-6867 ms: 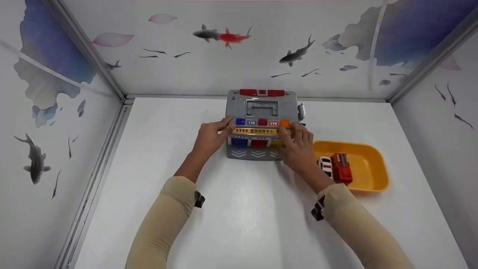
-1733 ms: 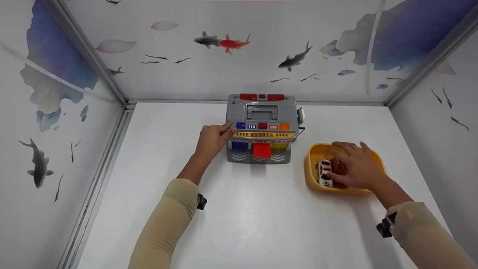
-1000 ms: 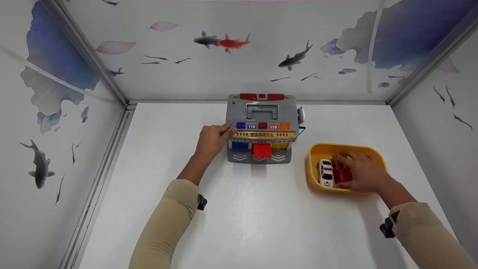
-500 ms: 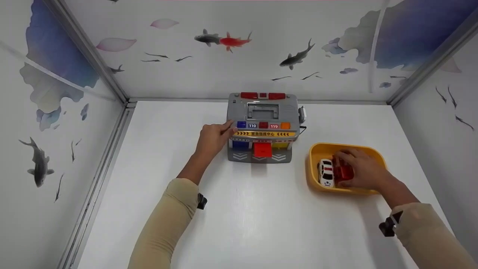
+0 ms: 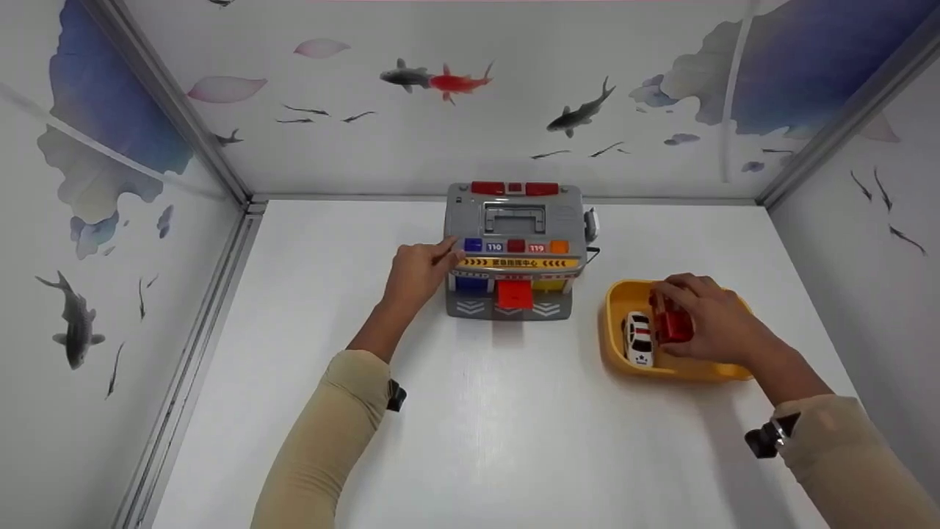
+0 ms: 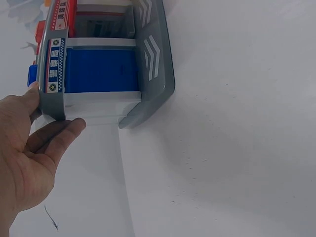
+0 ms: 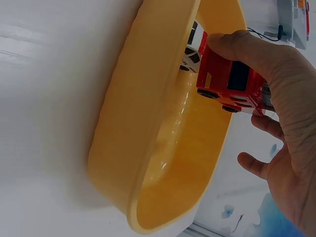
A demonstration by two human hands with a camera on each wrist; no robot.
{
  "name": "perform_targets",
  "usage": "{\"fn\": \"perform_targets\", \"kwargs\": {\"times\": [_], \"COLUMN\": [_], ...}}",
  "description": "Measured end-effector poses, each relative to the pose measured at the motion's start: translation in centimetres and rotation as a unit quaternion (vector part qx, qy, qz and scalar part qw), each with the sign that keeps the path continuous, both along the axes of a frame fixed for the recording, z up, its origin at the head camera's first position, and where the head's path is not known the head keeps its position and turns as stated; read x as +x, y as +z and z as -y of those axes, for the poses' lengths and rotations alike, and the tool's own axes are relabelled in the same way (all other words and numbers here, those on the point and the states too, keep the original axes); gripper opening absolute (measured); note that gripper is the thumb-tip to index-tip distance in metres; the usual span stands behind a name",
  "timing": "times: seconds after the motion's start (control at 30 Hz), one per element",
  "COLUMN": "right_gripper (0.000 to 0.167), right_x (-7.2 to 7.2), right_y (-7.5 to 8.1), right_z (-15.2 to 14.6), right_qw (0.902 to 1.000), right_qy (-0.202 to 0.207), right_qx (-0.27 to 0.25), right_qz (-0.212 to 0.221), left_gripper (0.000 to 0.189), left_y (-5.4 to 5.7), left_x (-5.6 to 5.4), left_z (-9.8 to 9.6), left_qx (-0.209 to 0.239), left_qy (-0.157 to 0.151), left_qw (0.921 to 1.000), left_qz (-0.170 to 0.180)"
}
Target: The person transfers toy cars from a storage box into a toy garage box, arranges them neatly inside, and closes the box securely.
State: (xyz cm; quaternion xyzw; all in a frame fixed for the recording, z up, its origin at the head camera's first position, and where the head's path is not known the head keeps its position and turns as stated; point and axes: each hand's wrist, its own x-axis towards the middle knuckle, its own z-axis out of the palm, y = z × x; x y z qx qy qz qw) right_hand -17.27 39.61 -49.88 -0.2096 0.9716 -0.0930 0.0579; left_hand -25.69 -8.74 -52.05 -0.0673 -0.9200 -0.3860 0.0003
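A grey toy rescue station (image 5: 514, 220) stands near the back wall, its middle red door (image 5: 515, 294) swung up and out. My left hand (image 5: 418, 273) grips the front left corner of its roof; in the left wrist view the thumb lies on top and the fingers (image 6: 64, 138) come in below, beside the blue door (image 6: 101, 70). My right hand (image 5: 711, 317) holds a red toy fire truck (image 5: 672, 323) between thumb and fingers, raised off the floor of the yellow basin (image 7: 123, 108). A white toy car (image 5: 639, 339) lies in the basin, left of the truck.
Blue, red and orange buttons (image 5: 559, 247) line the front of the station's roof. A small white part and a black cord (image 5: 593, 254) stick out on its right side. White printed panels (image 5: 294, 158) enclose the white table (image 5: 470, 433) at the back and sides.
The right hand has left the station for the basin, taken hold of the fire truck and lifted it slightly. The middle red door has opened. The left hand stays at the roof corner.
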Motion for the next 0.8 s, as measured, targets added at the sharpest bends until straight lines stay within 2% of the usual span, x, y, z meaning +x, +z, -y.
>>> {"fn": "perform_targets", "kwargs": {"times": [0.27, 0.57, 0.8], "right_gripper": [0.096, 0.098, 0.099], "right_x": [0.1, -0.2, -0.4], "right_y": [0.9, 0.9, 0.9], "right_z": [1.8, 3.7, 5.1], "right_qw": [0.9999, 0.9998, 0.9995], "right_qy": [-0.003, 0.014, 0.027], "right_qx": [-0.006, -0.012, -0.009], "right_qz": [0.015, 0.01, 0.011], "left_gripper": [0.049, 0.049, 0.048], "left_y": [-0.1, -0.1, 0.3], "left_x": [0.1, 0.2, 0.0], "left_z": [0.0, -0.1, -0.2], "left_qx": [-0.002, -0.019, -0.019], "left_qy": [0.0, 0.001, 0.005], "left_qw": [1.0, 0.9997, 0.9998], "left_qz": [0.002, -0.014, -0.003]}}
